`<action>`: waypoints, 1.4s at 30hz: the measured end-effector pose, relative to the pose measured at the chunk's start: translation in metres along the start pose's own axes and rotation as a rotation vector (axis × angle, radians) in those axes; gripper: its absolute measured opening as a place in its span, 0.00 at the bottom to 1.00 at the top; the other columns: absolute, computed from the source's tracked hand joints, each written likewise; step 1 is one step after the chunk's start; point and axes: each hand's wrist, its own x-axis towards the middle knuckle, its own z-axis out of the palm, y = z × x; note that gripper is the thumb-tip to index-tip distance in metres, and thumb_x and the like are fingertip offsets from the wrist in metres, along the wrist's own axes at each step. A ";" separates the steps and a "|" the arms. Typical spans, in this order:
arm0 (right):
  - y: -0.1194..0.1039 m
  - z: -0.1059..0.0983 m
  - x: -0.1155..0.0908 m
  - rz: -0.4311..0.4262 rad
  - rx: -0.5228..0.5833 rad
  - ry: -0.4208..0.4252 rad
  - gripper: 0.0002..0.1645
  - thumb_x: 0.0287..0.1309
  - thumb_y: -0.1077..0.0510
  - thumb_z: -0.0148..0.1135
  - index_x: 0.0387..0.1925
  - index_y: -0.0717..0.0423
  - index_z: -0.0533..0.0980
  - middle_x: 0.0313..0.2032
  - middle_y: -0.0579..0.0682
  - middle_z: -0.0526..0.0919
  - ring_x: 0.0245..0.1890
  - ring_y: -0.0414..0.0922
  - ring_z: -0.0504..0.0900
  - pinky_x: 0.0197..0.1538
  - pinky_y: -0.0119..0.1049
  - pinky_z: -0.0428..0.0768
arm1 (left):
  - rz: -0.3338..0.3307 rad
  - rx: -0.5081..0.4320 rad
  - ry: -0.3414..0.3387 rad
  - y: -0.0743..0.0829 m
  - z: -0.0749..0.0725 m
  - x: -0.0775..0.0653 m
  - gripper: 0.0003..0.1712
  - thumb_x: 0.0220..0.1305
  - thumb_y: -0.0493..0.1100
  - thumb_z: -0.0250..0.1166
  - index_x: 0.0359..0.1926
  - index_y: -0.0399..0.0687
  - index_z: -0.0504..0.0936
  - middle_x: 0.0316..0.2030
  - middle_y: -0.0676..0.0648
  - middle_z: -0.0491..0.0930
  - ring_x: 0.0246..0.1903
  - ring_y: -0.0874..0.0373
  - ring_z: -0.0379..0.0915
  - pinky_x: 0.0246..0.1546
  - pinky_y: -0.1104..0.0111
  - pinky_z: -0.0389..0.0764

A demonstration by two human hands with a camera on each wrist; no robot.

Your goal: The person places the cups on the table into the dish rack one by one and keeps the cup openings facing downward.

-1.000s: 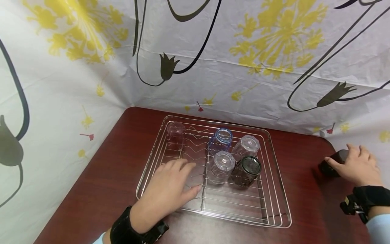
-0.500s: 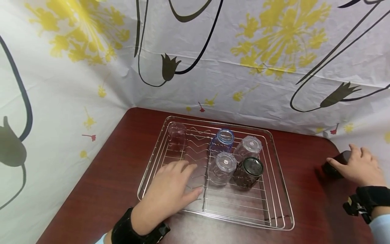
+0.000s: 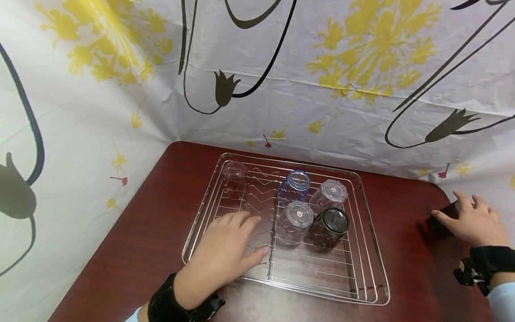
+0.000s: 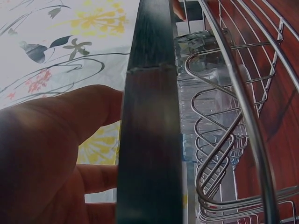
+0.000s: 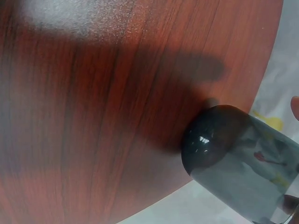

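My left hand (image 3: 219,248) is over the left front part of a wire dish rack (image 3: 318,293), fingers relaxed and spread, holding nothing. In the left wrist view a dark bar hides part of that hand (image 4: 51,140). At the table's right end my right hand (image 3: 476,221) is beside a dark tinted glass (image 3: 440,223). Its thumb lies at the near side of the glass, its other fingers beyond. In the right wrist view the dark glass (image 5: 233,163) stands on the table, one fingertip (image 5: 295,108) slightly apart from it.
Several glasses stand upside down in the rack: a pinkish clear one (image 3: 234,179), a blue one (image 3: 293,188), two clear ones, and a dark one (image 3: 329,230). A red-brown table (image 3: 132,241) lies beneath, backed by a patterned white curtain (image 3: 257,89).
My right hand's fingers have shifted a little left over the dark glass. The left hand has stayed in place, while the head view has moved slightly.
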 end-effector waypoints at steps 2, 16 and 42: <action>0.001 0.001 0.000 0.002 0.003 -0.003 0.67 0.60 0.22 0.49 0.78 0.61 0.33 0.72 0.79 0.30 0.68 0.85 0.36 0.59 0.80 0.54 | 0.002 0.004 -0.004 0.000 0.000 0.000 0.39 0.61 0.71 0.61 0.64 0.52 0.77 0.58 0.46 0.78 0.59 0.47 0.75 0.60 0.49 0.75; 0.000 0.004 -0.001 -0.081 -0.015 0.065 0.46 0.73 0.42 0.49 0.74 0.68 0.46 0.64 0.86 0.45 0.60 0.85 0.48 0.62 0.75 0.51 | 0.002 0.000 -0.013 -0.001 0.000 0.001 0.40 0.60 0.71 0.62 0.64 0.52 0.76 0.58 0.45 0.78 0.59 0.47 0.74 0.60 0.50 0.75; -0.122 -0.077 -0.071 -0.504 0.055 0.309 0.32 0.63 0.51 0.63 0.66 0.55 0.67 0.58 0.74 0.64 0.54 0.78 0.59 0.56 0.68 0.57 | -0.002 0.007 0.057 0.001 -0.004 0.010 0.41 0.58 0.70 0.65 0.63 0.51 0.76 0.59 0.43 0.78 0.59 0.44 0.75 0.60 0.49 0.75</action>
